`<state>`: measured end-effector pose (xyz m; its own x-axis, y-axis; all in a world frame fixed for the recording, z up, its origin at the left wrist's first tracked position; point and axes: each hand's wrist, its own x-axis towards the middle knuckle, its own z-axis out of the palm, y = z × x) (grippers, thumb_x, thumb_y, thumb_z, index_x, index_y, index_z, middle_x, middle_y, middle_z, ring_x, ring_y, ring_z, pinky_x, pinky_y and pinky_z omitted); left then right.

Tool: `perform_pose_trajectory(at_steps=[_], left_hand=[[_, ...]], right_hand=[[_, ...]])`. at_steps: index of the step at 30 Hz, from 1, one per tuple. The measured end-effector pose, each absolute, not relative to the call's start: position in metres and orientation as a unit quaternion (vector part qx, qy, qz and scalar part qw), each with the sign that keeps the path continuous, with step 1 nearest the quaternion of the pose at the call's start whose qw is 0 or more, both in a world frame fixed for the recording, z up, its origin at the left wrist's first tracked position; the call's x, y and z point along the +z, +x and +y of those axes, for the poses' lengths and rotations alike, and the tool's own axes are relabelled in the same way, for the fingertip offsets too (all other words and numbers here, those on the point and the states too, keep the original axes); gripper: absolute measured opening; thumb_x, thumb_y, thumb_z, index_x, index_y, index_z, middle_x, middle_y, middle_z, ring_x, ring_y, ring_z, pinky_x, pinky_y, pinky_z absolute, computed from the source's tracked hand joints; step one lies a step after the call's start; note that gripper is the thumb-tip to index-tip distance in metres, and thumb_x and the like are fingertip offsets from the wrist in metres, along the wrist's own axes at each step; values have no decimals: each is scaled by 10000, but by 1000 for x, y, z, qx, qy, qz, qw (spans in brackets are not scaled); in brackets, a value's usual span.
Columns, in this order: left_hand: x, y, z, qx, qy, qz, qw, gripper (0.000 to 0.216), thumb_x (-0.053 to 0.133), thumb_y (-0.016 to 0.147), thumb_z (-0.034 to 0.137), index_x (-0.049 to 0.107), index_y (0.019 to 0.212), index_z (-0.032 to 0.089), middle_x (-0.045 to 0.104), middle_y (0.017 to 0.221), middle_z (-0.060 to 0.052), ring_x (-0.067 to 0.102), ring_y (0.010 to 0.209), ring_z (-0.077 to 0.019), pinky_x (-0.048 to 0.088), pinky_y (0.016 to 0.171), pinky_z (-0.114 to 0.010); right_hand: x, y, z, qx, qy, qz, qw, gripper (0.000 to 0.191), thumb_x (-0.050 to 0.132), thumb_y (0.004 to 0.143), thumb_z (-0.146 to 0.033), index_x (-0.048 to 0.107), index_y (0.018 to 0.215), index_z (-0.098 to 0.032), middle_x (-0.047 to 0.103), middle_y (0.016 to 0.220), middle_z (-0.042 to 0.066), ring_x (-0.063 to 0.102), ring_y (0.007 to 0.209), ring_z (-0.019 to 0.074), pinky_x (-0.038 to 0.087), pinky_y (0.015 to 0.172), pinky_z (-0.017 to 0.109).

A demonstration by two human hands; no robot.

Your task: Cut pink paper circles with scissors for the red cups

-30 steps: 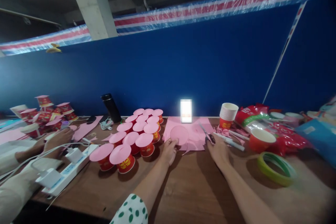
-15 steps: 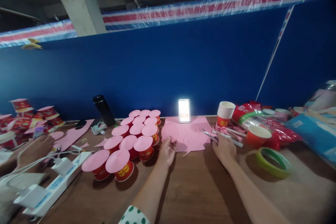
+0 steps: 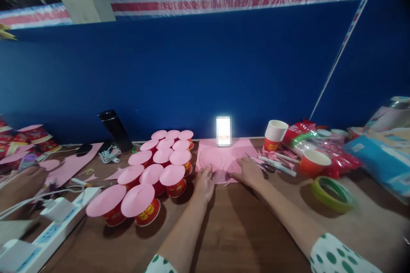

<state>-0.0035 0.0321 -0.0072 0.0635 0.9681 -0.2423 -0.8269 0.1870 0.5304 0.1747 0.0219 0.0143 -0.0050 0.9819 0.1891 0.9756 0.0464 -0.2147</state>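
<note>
My left hand (image 3: 205, 182) pinches the lower edge of a round pink paper disc (image 3: 209, 158) between thumb and fingers. Behind the disc lies a larger pink paper sheet (image 3: 205, 143) with ragged offcuts. My right hand (image 3: 250, 173) rests on the right part of this paper, its thumb and fingers apart, with no tool in it. Partly covered by that hand, the scissors (image 3: 268, 169) lie just to its right. To the left stand several upturned red paper cups (image 3: 147, 212), each topped by a pink paper disc (image 3: 137, 200).
At right are white pens (image 3: 282, 168), stacked paper cups (image 3: 276, 134), a single red cup (image 3: 314, 164), a yellow-green tape roll (image 3: 333, 195) and red plastic packaging (image 3: 299, 136). A glowing phone (image 3: 223, 131) stands behind the paper. A power strip (image 3: 60, 230) and another person's hand (image 3: 27, 183) are at left.
My right hand has left the scissors and moved left onto the pink paper. My left hand keeps hold of the disc. The view has shifted slightly to the right.
</note>
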Motion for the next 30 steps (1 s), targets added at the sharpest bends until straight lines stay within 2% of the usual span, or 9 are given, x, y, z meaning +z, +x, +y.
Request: perform_pose_trajectory(at_steps=[2,5,9,13,17,19,24,26,30], left_hand=[[-7,-3,32,623,127,288,716,260,724,578,116,472,608,168,584,654,41,566,651,-90,464,782,-326],[-6,-3,31,619,133,298,714,256,735,561,121,490,621,168,588,667,38,564,654,-92,466,767,-314],[-5,-3,31,619,143,301,711,257,747,541,127,505,621,165,597,675,33,565,651,-91,465,765,-312],[-8,-2,31,618,153,303,709,237,742,557,141,518,629,163,606,670,25,568,661,-93,473,757,-312],[-9,-2,32,620,154,305,707,233,742,554,132,524,632,162,614,674,23,570,660,-93,478,760,-311],[-8,-2,31,622,150,305,706,234,738,556,121,518,622,162,618,682,23,573,663,-95,478,760,-315],[-6,-2,31,618,155,309,706,226,725,576,122,505,605,163,616,668,26,575,647,-97,477,772,-327],[-7,-2,31,619,157,308,706,223,723,581,123,506,610,163,614,657,26,575,647,-98,474,780,-328],[-9,-1,33,618,165,313,702,226,723,577,130,504,618,175,607,646,31,575,639,-99,471,770,-304]], right_hand=[[16,182,22,19,-672,-726,144,404,565,754,-469,645,989,-151,618,1043,130,532,987,259,358,866,337],[15,197,21,37,-673,-723,155,236,530,807,-311,668,934,-168,652,957,96,566,913,210,378,798,282],[13,211,20,37,-691,-706,153,191,487,800,-176,670,857,-170,666,888,75,590,848,193,381,728,258],[10,213,21,31,-704,-692,159,257,418,798,-102,636,930,-143,668,862,99,598,812,205,379,702,270],[9,213,23,37,-695,-696,175,306,394,825,-122,592,1059,-132,650,977,104,578,901,185,377,775,256],[12,214,23,47,-678,-712,178,356,444,828,-196,544,1164,-134,615,1070,112,560,949,189,372,810,260],[19,208,25,57,-632,-761,133,794,657,651,-514,396,1331,-198,509,1211,138,498,1027,273,367,840,330],[19,204,26,42,-626,-769,121,772,647,647,-554,426,1313,-232,510,1203,130,489,1021,285,366,834,345],[14,204,27,33,-606,-783,134,474,584,753,-478,590,1151,-220,574,1074,111,519,952,238,364,833,317]])
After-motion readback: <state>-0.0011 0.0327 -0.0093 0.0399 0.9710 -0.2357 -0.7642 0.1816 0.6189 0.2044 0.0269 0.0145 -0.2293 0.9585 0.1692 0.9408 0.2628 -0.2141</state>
